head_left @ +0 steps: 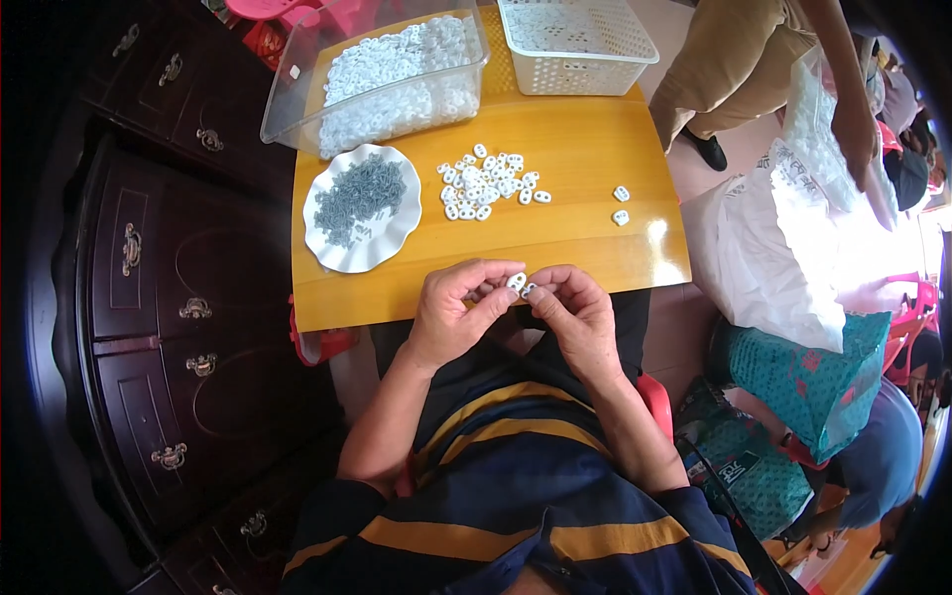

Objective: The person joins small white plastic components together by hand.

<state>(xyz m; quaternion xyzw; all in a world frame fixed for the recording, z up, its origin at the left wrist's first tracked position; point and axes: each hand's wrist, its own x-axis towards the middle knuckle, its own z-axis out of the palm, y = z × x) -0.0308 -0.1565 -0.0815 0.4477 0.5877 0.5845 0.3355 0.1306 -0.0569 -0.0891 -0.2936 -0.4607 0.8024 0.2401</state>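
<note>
At the table's near edge my two hands meet, fingertips almost touching. Between thumb and fingers, my left hand (461, 309) pinches a small white oval piece (516, 282) with holes in it. My right hand (577, 315) is closed on another small white piece (530, 291) with dark spots, partly covered by the fingertips. Beyond them lies a loose heap of white two-holed oval pieces (481, 185). To its left, a scalloped white plate (382, 253) carries a pile of tiny grey parts (359, 198), too small to name. Two more oval pieces (621, 217) lie apart at the right.
At the back of the yellow table (575, 139) stand a clear bin (297, 99) of white pieces and a white perforated basket (585, 74). Dark drawers (149, 297) line the left. A person's leg (724, 59), white sacks (764, 248) and a teal bag (813, 377) are at right.
</note>
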